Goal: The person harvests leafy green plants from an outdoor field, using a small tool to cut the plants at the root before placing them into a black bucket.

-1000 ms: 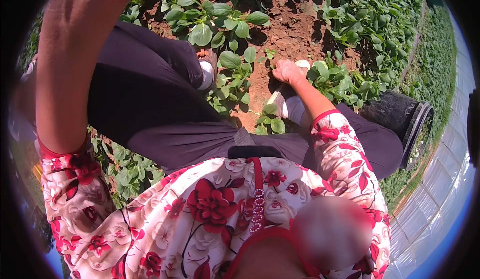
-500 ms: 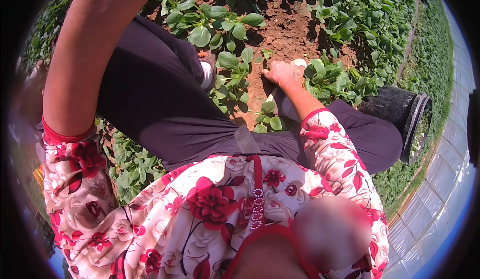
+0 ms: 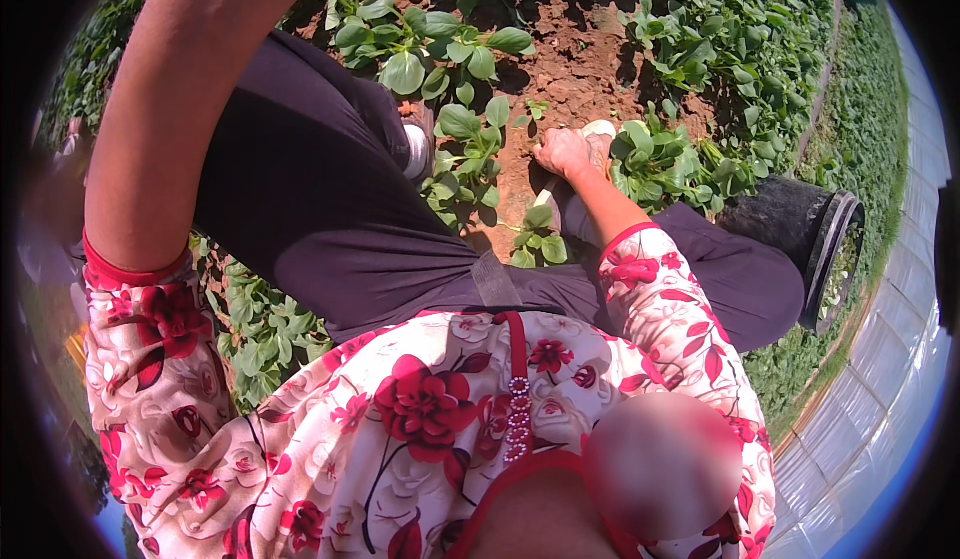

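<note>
My right hand [image 3: 563, 152] is closed in a loose fist over the soil, close against the toe of my right shoe [image 3: 600, 131]. Whatever its fingers may hold is hidden. A leafy green plant [image 3: 650, 154] grows just right of that shoe, and a tiny seedling [image 3: 537, 109] stands beyond the hand. Left of the hand is a row of broad-leaved plants [image 3: 465, 154]. My left arm [image 3: 165, 109] reaches up past the top left edge, so the left hand is out of the picture.
A black bucket [image 3: 775, 221] lies on its side by my right knee, its mouth facing right. Reddish soil [image 3: 570, 54] shows between dense greens [image 3: 740, 39]. Plastic sheeting [image 3: 890, 319] runs along the far right. My left shoe [image 3: 416, 144] stands among the plants.
My right hand has drawn slightly right and its fingers, which stretched left toward the soil, have curled in. The left arm has hardly moved.
</note>
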The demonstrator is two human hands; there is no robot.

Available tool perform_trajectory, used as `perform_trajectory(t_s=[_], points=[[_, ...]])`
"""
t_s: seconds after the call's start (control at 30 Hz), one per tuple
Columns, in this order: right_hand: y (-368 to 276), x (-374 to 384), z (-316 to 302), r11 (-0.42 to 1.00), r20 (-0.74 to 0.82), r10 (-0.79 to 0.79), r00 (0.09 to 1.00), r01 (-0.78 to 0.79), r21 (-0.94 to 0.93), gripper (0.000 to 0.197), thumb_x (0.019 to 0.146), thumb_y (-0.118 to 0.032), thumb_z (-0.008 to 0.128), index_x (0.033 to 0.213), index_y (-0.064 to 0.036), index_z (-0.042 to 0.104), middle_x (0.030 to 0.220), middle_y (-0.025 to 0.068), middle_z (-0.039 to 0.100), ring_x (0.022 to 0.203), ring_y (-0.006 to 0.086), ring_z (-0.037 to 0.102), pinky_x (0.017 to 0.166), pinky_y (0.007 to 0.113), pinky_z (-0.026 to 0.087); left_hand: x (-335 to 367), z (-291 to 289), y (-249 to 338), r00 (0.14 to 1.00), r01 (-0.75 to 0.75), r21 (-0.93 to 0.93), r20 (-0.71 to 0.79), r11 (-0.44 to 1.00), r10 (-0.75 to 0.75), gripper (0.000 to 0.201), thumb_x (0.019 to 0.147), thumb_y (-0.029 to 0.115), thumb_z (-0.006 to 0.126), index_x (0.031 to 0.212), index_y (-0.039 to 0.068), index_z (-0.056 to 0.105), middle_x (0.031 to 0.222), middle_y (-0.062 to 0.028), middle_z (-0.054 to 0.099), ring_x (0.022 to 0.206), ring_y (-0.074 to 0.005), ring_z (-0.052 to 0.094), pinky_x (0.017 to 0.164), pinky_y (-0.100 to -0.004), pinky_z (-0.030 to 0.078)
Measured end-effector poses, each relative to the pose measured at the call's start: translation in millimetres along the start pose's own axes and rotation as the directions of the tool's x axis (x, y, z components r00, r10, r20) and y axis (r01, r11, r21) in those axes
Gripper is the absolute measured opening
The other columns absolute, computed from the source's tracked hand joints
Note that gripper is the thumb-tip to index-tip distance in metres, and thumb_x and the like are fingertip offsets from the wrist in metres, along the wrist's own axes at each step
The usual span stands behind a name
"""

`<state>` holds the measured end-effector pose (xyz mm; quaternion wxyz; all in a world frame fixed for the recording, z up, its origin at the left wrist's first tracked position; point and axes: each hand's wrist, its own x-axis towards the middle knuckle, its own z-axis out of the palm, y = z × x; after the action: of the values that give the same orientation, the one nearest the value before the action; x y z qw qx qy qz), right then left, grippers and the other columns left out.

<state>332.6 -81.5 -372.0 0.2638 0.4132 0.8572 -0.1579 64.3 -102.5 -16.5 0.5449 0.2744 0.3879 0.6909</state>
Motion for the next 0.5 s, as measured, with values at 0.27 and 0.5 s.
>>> perform_trajectory(t_s=[0.27, 0.5], points=[[142, -7, -99, 0.923, -0.203, 0.228, 0.952, -0.144, 0.358, 0.033, 0.075, -0.032, 0.050, 0.082, -0.0020, 0.062, 0.081, 0.0223, 0.063, 0.079, 0.0390, 0.061, 0.072, 0.045, 0.048, 54, -47, -19, 0.958, 0.051, 0.010, 0.283, 0.999, -0.052, 0.027, 0.096, 0.015, 0.044, 0.116, -0.004, 0.044, 0.100, -0.0080, 0.050, 0.088, -0.0144, 0.050, 0.080, -0.0259, 0.046], [287, -259, -264, 0.798, -0.955, 0.291, -0.055, -0.538, 0.274, 0.023, 0.081, -0.023, 0.054, 0.068, -0.0043, 0.056, 0.071, 0.0180, 0.061, 0.068, 0.0352, 0.060, 0.062, 0.042, 0.047, 57, -49, -12, 0.897, 0.212, 0.044, 0.388, 0.976, -0.212, 0.019, 0.096, 0.019, 0.049, 0.106, 0.003, 0.052, 0.090, -0.0050, 0.058, 0.087, -0.0157, 0.058, 0.081, -0.0307, 0.050]])
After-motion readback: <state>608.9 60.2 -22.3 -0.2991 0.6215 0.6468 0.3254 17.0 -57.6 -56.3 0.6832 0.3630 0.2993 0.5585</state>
